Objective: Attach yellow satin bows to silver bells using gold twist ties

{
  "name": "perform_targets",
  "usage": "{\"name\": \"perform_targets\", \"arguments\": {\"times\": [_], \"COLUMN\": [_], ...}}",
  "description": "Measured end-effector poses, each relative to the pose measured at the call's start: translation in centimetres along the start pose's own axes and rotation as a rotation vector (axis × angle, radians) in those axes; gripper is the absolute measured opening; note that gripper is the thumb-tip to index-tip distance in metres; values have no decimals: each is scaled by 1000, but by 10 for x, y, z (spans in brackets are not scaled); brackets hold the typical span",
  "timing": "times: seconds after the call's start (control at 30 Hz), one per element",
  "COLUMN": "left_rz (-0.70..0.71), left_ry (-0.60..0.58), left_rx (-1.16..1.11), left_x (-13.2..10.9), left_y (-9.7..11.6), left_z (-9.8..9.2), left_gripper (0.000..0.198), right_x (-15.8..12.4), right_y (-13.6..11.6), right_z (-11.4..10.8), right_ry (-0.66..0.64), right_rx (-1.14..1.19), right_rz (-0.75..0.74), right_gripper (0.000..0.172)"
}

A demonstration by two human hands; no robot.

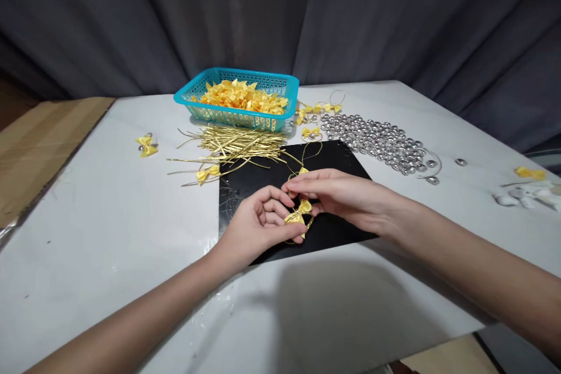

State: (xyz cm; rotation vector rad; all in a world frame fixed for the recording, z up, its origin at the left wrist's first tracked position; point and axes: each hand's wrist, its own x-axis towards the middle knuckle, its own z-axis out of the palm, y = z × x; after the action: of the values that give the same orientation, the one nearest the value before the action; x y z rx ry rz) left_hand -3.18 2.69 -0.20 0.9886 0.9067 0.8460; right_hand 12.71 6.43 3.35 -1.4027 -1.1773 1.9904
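Note:
Above a black mat (337,170), my left hand (263,219) pinches a yellow satin bow (301,214) with gold wire between thumb and fingers. Close on its right, my right hand (337,191) has thumb and fingers pressed together just above the bow; what they hold, if anything, is too small to tell. A thin wire loop curves beside the bow. Beyond the hands lies a pile of gold wire ties (243,143), with a loose yellow bow (207,174) at its near edge.
A blue basket (291,93) of yellow bows stands at the back. Silver beads (381,140) spread at the right. Bows with wire lie beside the basket, and one bow (146,146) is at the left. Cardboard (48,140) borders the white table (109,234) on the left.

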Motion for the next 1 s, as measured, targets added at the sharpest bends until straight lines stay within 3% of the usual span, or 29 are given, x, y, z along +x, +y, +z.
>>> {"name": "perform_targets", "arguments": {"times": [0.23,0.43,0.63,0.8,1.0], "left_rz": [33,42,32,5,-24], "left_ry": [32,31,50,47,17], "left_rx": [-28,-7,30,77,91], "left_x": [1,0,0,-1,-2], "left_y": [-2,-1,-2,-5,-5], "left_z": [0,1,1,1,1], "left_gripper": [35,34,33,31,28], "right_x": [-1,3,3,-4,-23], "right_y": [7,12,6,-18,-57], "right_z": [4,4,-1,-19,-51], "right_ry": [-24,-126,45,151,478], "right_rx": [-104,-90,75,264,408], "right_rz": [39,-46,-66,-232,-448], "right_gripper": [34,22,12,16,19]}}
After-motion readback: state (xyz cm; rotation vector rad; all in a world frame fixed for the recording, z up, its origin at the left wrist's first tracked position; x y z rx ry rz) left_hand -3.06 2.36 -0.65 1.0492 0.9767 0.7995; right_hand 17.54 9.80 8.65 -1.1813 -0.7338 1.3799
